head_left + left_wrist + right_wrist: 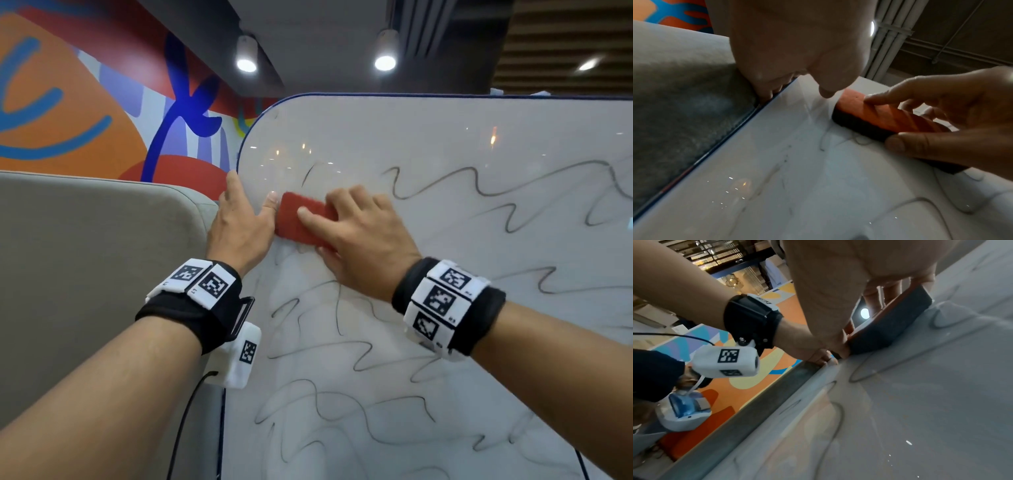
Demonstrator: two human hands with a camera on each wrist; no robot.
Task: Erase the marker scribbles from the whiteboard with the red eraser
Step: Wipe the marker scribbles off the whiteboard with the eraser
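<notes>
A white whiteboard (445, 144) with a dark blue rim fills the right of the head view, covered in grey wavy marker scribbles (342, 349). My right hand (356, 233) grips the red eraser (294, 219) and presses its dark felt side (885, 331) against the board near the upper left corner. The strip around the eraser looks wiped and smeared. My left hand (239, 222) grips the board's left edge, fingers wrapped behind it and thumb on the front beside the eraser (865, 110).
A grey padded panel (96, 257) stands directly left of the board. Behind it is a colourful mural wall (85, 102). Ceiling lamps (246, 54) shine above. A black cable (185, 421) hangs from my left wrist camera.
</notes>
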